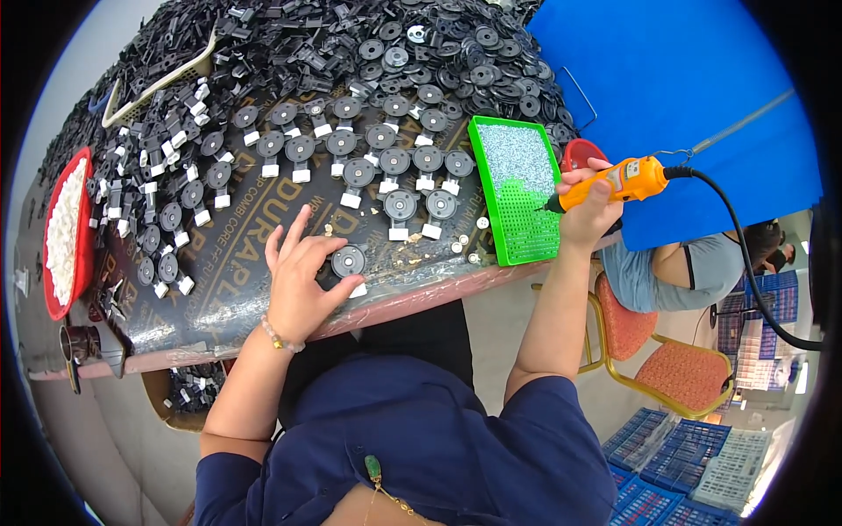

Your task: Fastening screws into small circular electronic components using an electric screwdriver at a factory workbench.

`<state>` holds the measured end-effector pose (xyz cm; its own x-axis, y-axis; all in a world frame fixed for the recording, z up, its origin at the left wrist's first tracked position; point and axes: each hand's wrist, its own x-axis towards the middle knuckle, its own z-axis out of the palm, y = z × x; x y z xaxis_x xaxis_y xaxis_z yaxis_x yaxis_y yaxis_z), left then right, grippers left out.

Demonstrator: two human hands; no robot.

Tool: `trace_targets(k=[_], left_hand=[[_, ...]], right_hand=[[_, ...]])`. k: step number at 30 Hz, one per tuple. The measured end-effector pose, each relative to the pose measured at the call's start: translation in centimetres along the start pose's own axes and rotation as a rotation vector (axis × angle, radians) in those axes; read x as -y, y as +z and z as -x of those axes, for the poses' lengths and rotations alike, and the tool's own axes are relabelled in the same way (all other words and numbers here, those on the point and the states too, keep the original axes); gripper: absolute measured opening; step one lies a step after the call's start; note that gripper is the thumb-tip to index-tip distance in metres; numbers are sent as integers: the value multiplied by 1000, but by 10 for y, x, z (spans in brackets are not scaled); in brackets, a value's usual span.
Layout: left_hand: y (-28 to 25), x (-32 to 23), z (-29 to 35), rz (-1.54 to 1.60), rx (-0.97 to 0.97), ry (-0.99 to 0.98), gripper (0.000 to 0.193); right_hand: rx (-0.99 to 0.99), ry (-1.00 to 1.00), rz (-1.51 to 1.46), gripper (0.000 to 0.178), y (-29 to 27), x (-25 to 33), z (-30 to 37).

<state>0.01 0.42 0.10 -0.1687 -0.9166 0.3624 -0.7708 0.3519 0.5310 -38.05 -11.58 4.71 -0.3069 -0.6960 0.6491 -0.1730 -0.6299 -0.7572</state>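
My right hand (pixel 590 210) is wrapped round an orange electric screwdriver (pixel 638 179), its tip pointing left over a green tray (pixel 502 237). Small silvery screws (pixel 519 153) fill the far part of that tray; the near part shows its bare perforated bottom. At the table's front edge, my left hand (pixel 303 282) is open, fingers spread. Its thumb and index finger lie on either side of a black disc part (pixel 348 261) with a white block (pixel 358 290) at its lower end. Whether the fingertips touch the disc is hard to tell.
Several similar disc parts (pixel 400 206) lie in rows beyond my hands. Loose black parts (pixel 289 44) are heaped at the back. A red basin (pixel 85 263) of white pieces stands left; a blue panel (pixel 667 79) rises right. Another person (pixel 675 272) sits beyond an orange chair (pixel 618 320).
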Motion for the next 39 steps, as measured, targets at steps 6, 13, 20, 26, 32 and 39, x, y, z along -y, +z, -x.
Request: trace_targets(k=[6,13,20,26,32,39], left_hand=[[-1,-1,-1,12,11,-4,49],[-3,-2,0,3,24,-21,64],[-4,1,2,7,5,48,64],[-6,3,5,53,-58,80,30],[-3,5,6,47,-141,122,16],[-3,2,6,10,-115,148,21]], right_hand=[[-7,-6,-8,69,0,2,1],[42,-16,-108,79,24,45,12],[467,95,-595,93,114,82,77],[574,171,-703,93,160,90,101],[594,198,-725,90,166,92,104],[599,227,-662,89,160,92,107]])
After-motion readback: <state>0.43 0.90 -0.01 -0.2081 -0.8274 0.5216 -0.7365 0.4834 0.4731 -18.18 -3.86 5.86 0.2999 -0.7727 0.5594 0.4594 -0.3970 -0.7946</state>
